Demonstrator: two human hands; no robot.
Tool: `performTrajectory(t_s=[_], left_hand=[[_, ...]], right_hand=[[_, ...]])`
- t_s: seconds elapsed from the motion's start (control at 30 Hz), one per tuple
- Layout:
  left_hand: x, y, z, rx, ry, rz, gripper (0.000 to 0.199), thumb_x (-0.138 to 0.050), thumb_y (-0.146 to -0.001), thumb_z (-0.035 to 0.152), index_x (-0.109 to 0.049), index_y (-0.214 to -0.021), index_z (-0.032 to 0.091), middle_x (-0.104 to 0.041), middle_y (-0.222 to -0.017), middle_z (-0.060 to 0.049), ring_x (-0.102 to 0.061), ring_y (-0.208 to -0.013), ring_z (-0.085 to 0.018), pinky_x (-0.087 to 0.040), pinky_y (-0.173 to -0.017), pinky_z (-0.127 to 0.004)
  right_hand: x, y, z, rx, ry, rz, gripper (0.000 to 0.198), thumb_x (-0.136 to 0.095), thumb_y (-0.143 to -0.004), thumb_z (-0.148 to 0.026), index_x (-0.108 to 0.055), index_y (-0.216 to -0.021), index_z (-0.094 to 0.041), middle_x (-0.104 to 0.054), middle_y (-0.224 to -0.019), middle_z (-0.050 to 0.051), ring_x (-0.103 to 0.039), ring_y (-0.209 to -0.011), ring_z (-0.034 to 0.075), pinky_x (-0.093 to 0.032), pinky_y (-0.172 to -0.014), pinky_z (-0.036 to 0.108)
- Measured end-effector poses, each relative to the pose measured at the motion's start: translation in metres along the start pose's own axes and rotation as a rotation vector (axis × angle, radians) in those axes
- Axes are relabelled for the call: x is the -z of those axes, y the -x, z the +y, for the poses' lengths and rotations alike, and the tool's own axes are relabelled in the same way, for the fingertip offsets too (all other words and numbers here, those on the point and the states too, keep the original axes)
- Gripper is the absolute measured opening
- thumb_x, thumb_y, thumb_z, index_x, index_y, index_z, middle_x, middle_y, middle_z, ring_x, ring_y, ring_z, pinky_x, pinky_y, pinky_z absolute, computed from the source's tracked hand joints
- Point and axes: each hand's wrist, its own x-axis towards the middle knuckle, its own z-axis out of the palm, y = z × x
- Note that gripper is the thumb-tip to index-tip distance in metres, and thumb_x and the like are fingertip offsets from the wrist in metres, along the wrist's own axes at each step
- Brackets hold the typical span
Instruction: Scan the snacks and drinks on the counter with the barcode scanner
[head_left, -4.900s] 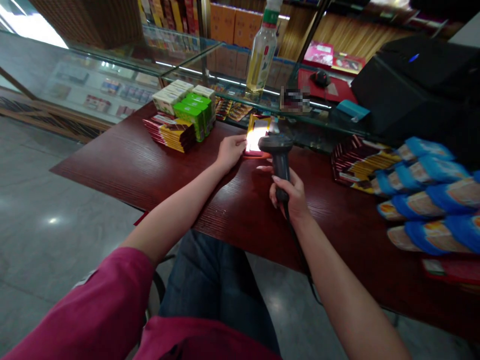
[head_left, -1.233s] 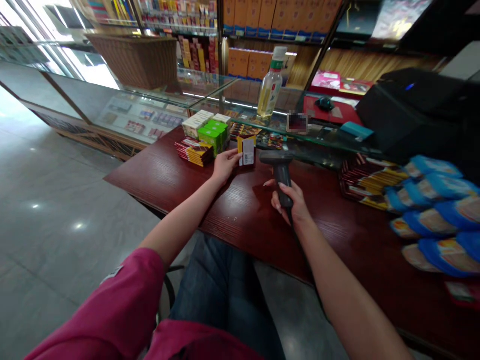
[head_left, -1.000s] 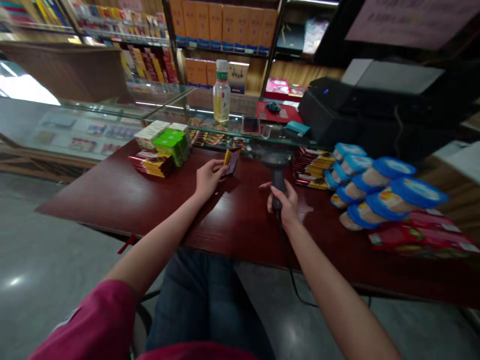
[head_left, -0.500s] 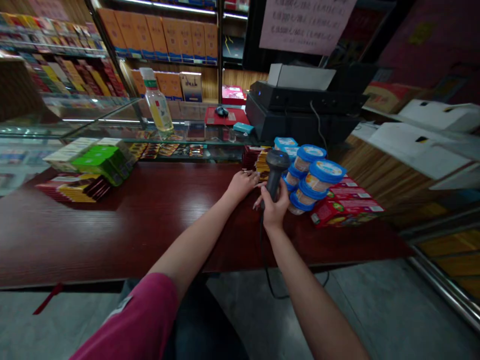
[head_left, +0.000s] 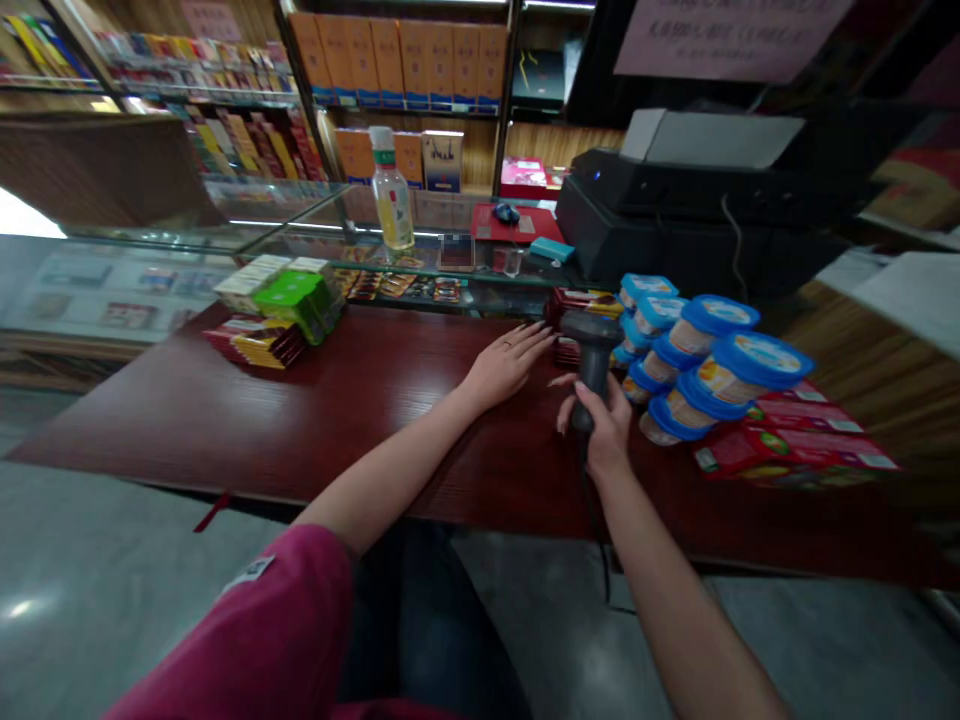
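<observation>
My right hand (head_left: 609, 420) grips a dark grey barcode scanner (head_left: 592, 350) by its handle, head up, with its cable dropping over the counter's front edge. To its left my left hand (head_left: 506, 365) lies palm down with fingers stretched out, its fingertips beside a stack of red and yellow packets (head_left: 570, 305). The scanner's head partly hides those packets. Right of the scanner stand several stacked tubs with blue lids (head_left: 694, 365). Red boxes (head_left: 795, 440) lie behind and to the right of the tubs.
On the counter (head_left: 360, 420), at the left, sit green boxes (head_left: 300, 300) and more red and yellow packets (head_left: 255, 340). A glass case behind carries a bottle (head_left: 392, 200), a phone (head_left: 456, 253) and a red mat (head_left: 487, 225). A black machine (head_left: 675, 215) stands at the back right.
The view has turned left, so the scene sits further right. My left hand has drawn slightly away from the scanner and its fingers lie straighter. The scanner stays in my right hand.
</observation>
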Motion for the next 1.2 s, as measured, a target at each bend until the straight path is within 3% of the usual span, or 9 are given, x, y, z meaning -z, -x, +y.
performTrajectory(t_s=[0.1,0.3,0.47,0.57,0.67,0.8,0.9,1.03,1.2], left_hand=[[0.060,0.063,-0.034,0.115,-0.138,0.042,0.062,-0.042,-0.102,0.009,-0.047,-0.163,0.019,-0.049,-0.170,-0.007,-0.035,-0.164,-0.020,-0.026,-0.138,-0.044],[0.183,0.197,-0.086,0.737,-0.478,0.253,0.069,-0.044,-0.099,0.009,-0.040,-0.167,0.023,-0.039,-0.175,-0.004,-0.024,-0.168,-0.020,-0.009,-0.140,-0.049],[0.227,0.266,-0.123,0.886,-0.544,0.215,0.065,-0.043,-0.102,0.007,-0.039,-0.166,0.019,-0.036,-0.176,-0.004,-0.020,-0.169,-0.022,-0.010,-0.138,-0.055],[0.231,0.279,-0.136,0.896,-0.505,0.135,0.050,-0.047,-0.105,0.011,-0.055,-0.155,0.013,-0.053,-0.166,-0.009,-0.031,-0.166,-0.024,-0.011,-0.140,-0.056],[0.230,0.278,-0.129,0.734,-0.477,0.112,0.038,-0.048,-0.110,0.019,-0.066,-0.144,0.020,-0.066,-0.153,-0.005,-0.044,-0.160,-0.021,-0.016,-0.142,-0.050],[0.222,0.264,-0.101,0.530,-0.348,0.152,0.037,-0.052,-0.110,0.023,-0.071,-0.141,0.027,-0.073,-0.143,-0.003,-0.063,-0.144,-0.022,-0.039,-0.132,-0.046],[0.206,0.241,-0.090,0.693,-0.188,0.331,0.033,-0.061,-0.107,0.026,-0.076,-0.137,0.026,-0.081,-0.127,-0.006,-0.079,-0.116,-0.024,-0.059,-0.107,-0.038],[0.173,0.198,-0.102,0.970,0.266,0.594,0.025,-0.072,-0.100,0.030,-0.084,-0.120,0.021,-0.085,-0.115,-0.006,-0.081,-0.103,-0.024,-0.061,-0.093,-0.033],[0.135,0.171,-0.120,1.095,0.697,0.600,0.027,-0.076,-0.095,0.028,-0.084,-0.116,0.014,-0.085,-0.109,-0.008,-0.081,-0.094,-0.025,-0.061,-0.086,-0.033]], right_hand=[[-0.016,0.005,0.004,-0.129,-0.074,-0.152,0.022,-0.076,-0.085,-0.039,-0.067,-0.093,-0.021,-0.080,-0.092,0.005,-0.052,-0.040,0.009,-0.039,-0.035,0.025],[-0.110,0.018,0.031,-0.292,-0.197,-0.395,0.024,-0.078,-0.082,-0.040,-0.070,-0.091,-0.019,-0.080,-0.092,0.006,-0.050,-0.040,0.007,-0.037,-0.036,0.024],[-0.198,0.034,0.054,-0.371,-0.282,-0.524,0.024,-0.078,-0.080,-0.040,-0.069,-0.086,-0.019,-0.080,-0.090,0.005,-0.050,-0.040,0.007,-0.036,-0.036,0.023],[-0.223,0.038,0.063,-0.355,-0.224,-0.616,0.024,-0.078,-0.081,-0.041,-0.069,-0.086,-0.019,-0.081,-0.091,0.006,-0.053,-0.039,0.008,-0.037,-0.034,0.023],[-0.225,0.040,0.066,-0.350,-0.174,-0.682,0.024,-0.078,-0.083,-0.040,-0.069,-0.092,-0.019,-0.082,-0.094,0.006,-0.054,-0.039,0.008,-0.038,-0.033,0.023],[-0.213,0.044,0.059,-0.283,-0.163,-0.641,0.021,-0.076,-0.085,-0.038,-0.067,-0.093,-0.021,-0.081,-0.094,0.005,-0.052,-0.039,0.008,-0.038,-0.032,0.023],[-0.197,0.046,0.048,-0.138,-0.109,-0.540,0.018,-0.076,-0.089,-0.035,-0.066,-0.097,-0.022,-0.080,-0.101,0.005,-0.055,-0.044,0.008,-0.043,-0.035,0.023],[-0.172,0.042,0.039,-0.135,-0.030,-0.574,0.026,-0.078,-0.091,-0.036,-0.065,-0.110,-0.024,-0.079,-0.103,0.005,-0.057,-0.045,0.010,-0.046,-0.035,0.025],[-0.166,0.038,0.044,-0.231,0.017,-0.672,0.033,-0.080,-0.091,-0.037,-0.064,-0.115,-0.022,-0.081,-0.105,0.007,-0.057,-0.042,0.009,-0.046,-0.035,0.024]])
